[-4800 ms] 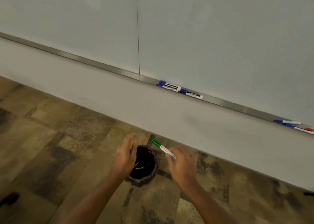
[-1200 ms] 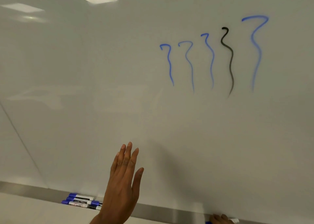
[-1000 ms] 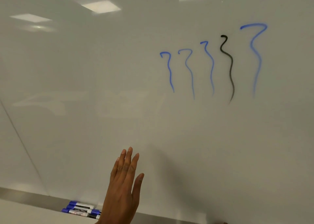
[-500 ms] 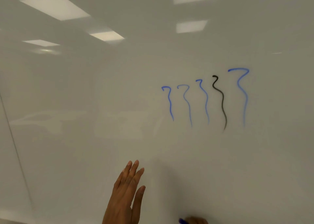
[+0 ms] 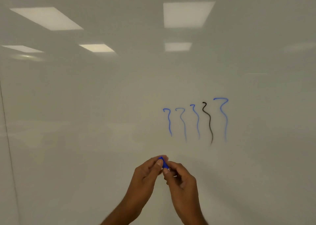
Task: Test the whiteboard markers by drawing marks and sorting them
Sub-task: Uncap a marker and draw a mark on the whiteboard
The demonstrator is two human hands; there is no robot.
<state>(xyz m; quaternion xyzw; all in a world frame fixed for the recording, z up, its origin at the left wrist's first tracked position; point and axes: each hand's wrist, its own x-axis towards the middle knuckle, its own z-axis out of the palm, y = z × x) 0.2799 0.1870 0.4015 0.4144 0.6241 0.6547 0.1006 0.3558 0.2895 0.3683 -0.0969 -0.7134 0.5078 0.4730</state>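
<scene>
We hold one blue marker (image 5: 164, 163) between our two hands, in front of the lower middle of the whiteboard (image 5: 85, 105). Our left hand (image 5: 145, 175) pinches the blue cap end with thumb and fingertips closed on it, and our right hand (image 5: 181, 180) is curled shut around the barrel just below. Only a short blue stretch of the marker shows between the two grips; the rest is hidden inside the right hand. Its long axis runs steeply, tilted a little: the capped end points up and slightly to the left, toward the board, and the barrel runs down and to the right into the right hand. We cannot tell whether the cap is seated or already partly pulled, since the fingers cover the joint and the hands are a little blurred.

Above and to the right of the hands we count five wavy marks on the board, standing side by side and each running roughly top to bottom. Four are blue marks (image 5: 169, 122) and one is a black mark (image 5: 209, 122), which stands fourth from the left. The rightmost blue one starts highest and looks palest toward its lower end. We also count five ceiling light reflections (image 5: 186, 14) in the glossy surface, and one thin vertical seam (image 5: 6, 130) runs near the board's left edge.
</scene>
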